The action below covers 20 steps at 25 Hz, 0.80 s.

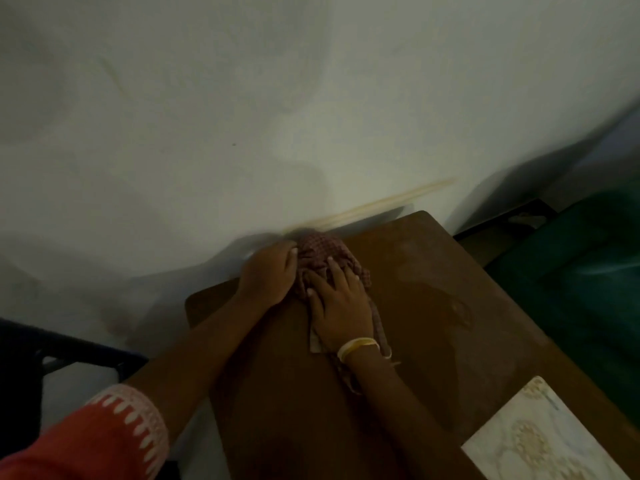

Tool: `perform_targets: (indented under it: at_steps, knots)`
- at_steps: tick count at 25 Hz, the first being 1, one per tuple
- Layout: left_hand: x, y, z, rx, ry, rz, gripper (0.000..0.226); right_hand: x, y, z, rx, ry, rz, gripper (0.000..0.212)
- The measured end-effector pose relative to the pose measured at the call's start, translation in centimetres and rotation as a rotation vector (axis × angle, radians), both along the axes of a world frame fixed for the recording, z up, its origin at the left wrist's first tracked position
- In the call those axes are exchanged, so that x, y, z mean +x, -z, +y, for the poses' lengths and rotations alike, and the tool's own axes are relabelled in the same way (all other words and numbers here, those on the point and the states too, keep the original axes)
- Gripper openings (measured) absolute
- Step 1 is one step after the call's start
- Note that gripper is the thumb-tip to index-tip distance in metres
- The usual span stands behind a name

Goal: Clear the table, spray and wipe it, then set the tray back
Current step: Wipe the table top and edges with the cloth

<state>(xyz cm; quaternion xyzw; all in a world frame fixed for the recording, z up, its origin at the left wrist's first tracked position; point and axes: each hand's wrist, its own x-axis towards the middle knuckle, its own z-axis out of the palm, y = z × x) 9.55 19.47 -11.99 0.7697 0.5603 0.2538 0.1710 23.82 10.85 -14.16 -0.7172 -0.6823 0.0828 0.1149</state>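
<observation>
Lighting is dim throughout. A plain pale plastered wall (242, 81) fills the upper part of the view, with soft shadows across it. A pale narrow strip (374, 206) runs along the wall low down. A dark green blurred object (588, 265) stands at right. A dark blue metal-framed piece of furniture (52, 344) sits at lower left.

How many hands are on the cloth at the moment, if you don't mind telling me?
2. The left hand holds the checked cloth's left side near the table's far edge; the right hand presses flat on it beside the left.
</observation>
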Motion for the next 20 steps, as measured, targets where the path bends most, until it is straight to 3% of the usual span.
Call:
perform_targets:
  at_steps: [3, 7, 10, 14, 16, 20]
  knots:
    - [6.8, 0.0, 1.2, -0.070, 0.103, -0.102, 0.042, 4.4, -0.1, 3.4, 0.028, 0.159, -0.028, 0.048]
    - [8.7, 2.6, 1.9, 0.042, 0.238, 0.228, 0.052, 15.7, -1.5, 10.6, 0.027, 0.529, -0.105, 0.048]
    - [8.5, 2.8, 2.1, 0.087, 0.258, 0.273, 0.053, 22.2, -1.2, 10.8, -0.024, 0.783, -0.080, 0.050]
    - [9.3, 3.0, 2.1, 0.191, 0.480, 0.308, 0.050, 22.4, -1.1, 12.7, -0.092, 0.996, -0.045, 0.052]
    - [9.6, 3.1, 2.5, 0.170, 0.541, 0.265, 0.050, 21.3, -1.4, 14.8, -0.061, 0.925, -0.023, 0.046]
    - [9.5, 3.2, 2.9, 0.145, 0.532, 0.192, 0.049, 18.9, -1.8, 16.3, -0.049, 0.390, -0.186, 0.040]
